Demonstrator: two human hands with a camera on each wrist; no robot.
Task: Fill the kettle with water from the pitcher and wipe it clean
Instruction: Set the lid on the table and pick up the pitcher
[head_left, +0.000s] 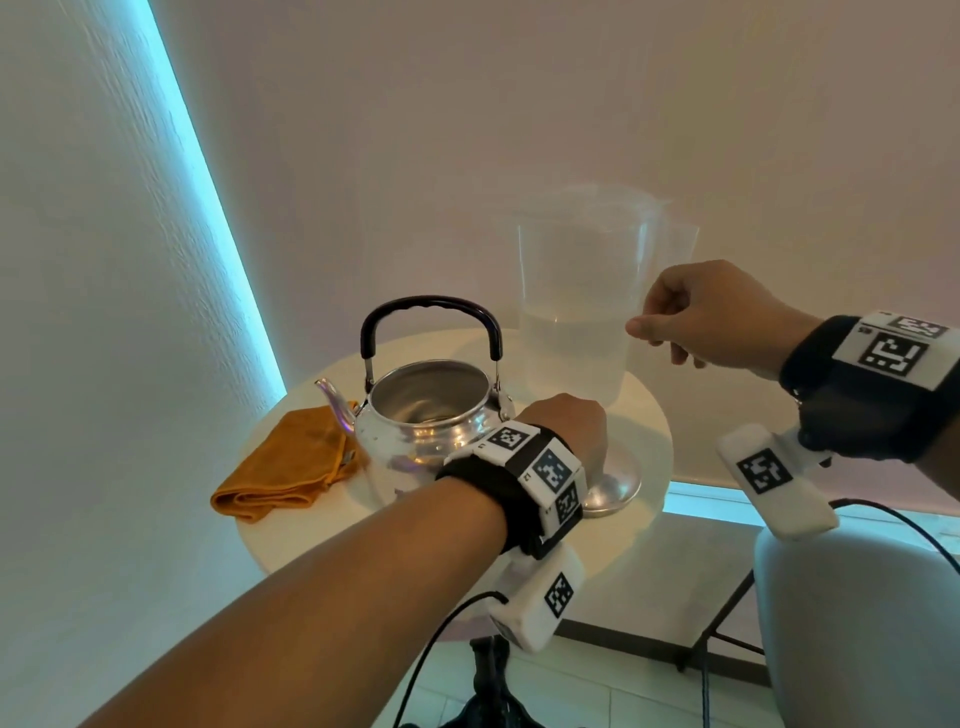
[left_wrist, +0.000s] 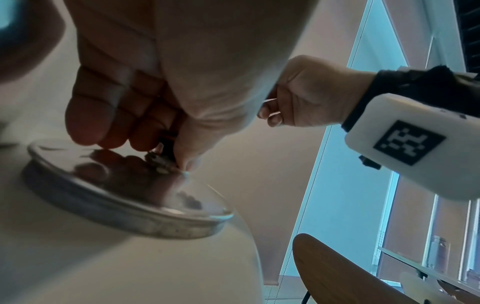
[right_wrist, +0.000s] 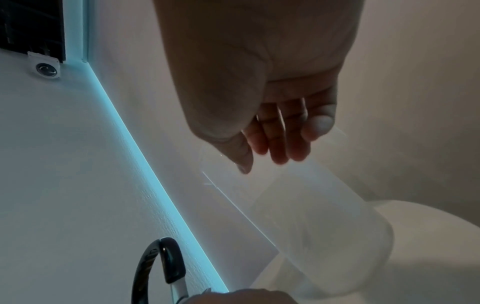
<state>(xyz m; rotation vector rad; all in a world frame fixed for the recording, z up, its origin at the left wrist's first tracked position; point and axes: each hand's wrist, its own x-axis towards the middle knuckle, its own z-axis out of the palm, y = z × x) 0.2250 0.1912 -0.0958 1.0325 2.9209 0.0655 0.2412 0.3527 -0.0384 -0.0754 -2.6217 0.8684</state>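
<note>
A steel kettle (head_left: 426, 415) with a black handle (right_wrist: 166, 259) stands open-topped on the round white table (head_left: 415, 535). Its lid (head_left: 615, 491) lies flat on the table just to its right. My left hand (left_wrist: 166, 152) pinches the lid's small knob from above, and the lid (left_wrist: 116, 195) rests on the tabletop. A clear pitcher (head_left: 576, 291), about a third full of water, is at the back right. My right hand (head_left: 675, 322) is curled round its clear handle; in the right wrist view the fingers (right_wrist: 278, 144) wrap the handle above the pitcher body (right_wrist: 324, 226).
A folded orange cloth (head_left: 285, 462) lies on the table left of the kettle, under its spout. A wall with a blue light strip (head_left: 218, 208) runs along the left. A grey chair (head_left: 852, 623) stands at the right, off the table's edge.
</note>
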